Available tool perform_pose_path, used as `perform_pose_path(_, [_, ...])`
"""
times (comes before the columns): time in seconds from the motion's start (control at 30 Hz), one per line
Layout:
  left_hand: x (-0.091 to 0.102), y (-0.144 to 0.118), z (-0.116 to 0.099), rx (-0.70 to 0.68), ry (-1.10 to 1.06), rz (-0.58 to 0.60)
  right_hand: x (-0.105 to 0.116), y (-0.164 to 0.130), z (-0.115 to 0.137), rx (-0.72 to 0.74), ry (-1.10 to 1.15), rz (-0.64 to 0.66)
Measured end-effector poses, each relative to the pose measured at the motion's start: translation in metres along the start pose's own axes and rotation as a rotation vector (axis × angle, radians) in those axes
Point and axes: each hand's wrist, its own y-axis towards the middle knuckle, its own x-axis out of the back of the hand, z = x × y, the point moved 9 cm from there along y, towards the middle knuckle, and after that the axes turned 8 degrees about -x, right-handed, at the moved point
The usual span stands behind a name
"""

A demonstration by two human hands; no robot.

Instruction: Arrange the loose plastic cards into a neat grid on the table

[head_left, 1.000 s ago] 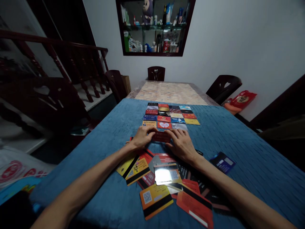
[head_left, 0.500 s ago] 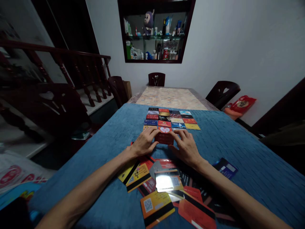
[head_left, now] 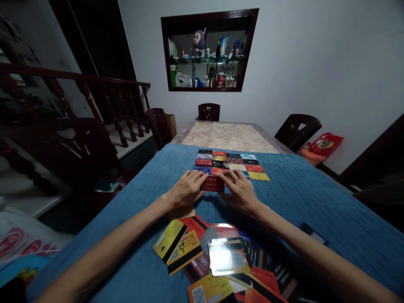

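Note:
A dark red card [head_left: 212,184] is held tilted up between my hands, just in front of several cards laid edge to edge in rows. My left hand [head_left: 187,189] pinches its left end, and my right hand [head_left: 239,191] grips the right end. Among the laid cards are a yellow card [head_left: 259,176] at the right and a black card [head_left: 205,151] at the far left corner. My hands cover part of the nearest row. Nearer me lies a loose heap with a yellow striped card [head_left: 184,251], a shiny white-and-orange card [head_left: 227,257] and an orange card [head_left: 211,290].
A blue cloth [head_left: 132,235] covers the near part of the table, with a patterned beige surface [head_left: 224,135] beyond it. Dark wooden chairs [head_left: 209,112] stand around. Under my right forearm a dark blue card [head_left: 312,233] lies apart from the heap.
Both hands have shifted slightly left with the dark red card. The view has tilted up a little, so the scene sits lower in the picture.

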Motion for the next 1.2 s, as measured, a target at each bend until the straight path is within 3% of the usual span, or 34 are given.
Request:
perform_pose_path(0.23, [-0.004, 0.016, 0.045, 0.022, 0.004, 0.000, -0.023, 0.042, -0.022, 0.012, 0.051, 0.085])
perform_pose_path(0.47, [-0.012, 0.040, 0.104, 0.027, -0.061, 0.030, -0.049, 0.094, -0.054, -0.027, 0.018, 0.116])
perform_pose_path(0.7, [-0.048, 0.050, 0.146, 0.091, -0.173, 0.076, -0.089, 0.116, -0.078, -0.114, 0.008, 0.195])
perform_pose_path(1.0, [-0.094, 0.054, 0.168, 0.202, -0.302, 0.099, -0.132, 0.113, -0.100, -0.262, 0.057, 0.361])
perform_pose_path(1.2, [-0.111, 0.053, 0.174, 0.232, -0.295, 0.145, -0.149, 0.112, -0.106, -0.319, 0.060, 0.430])
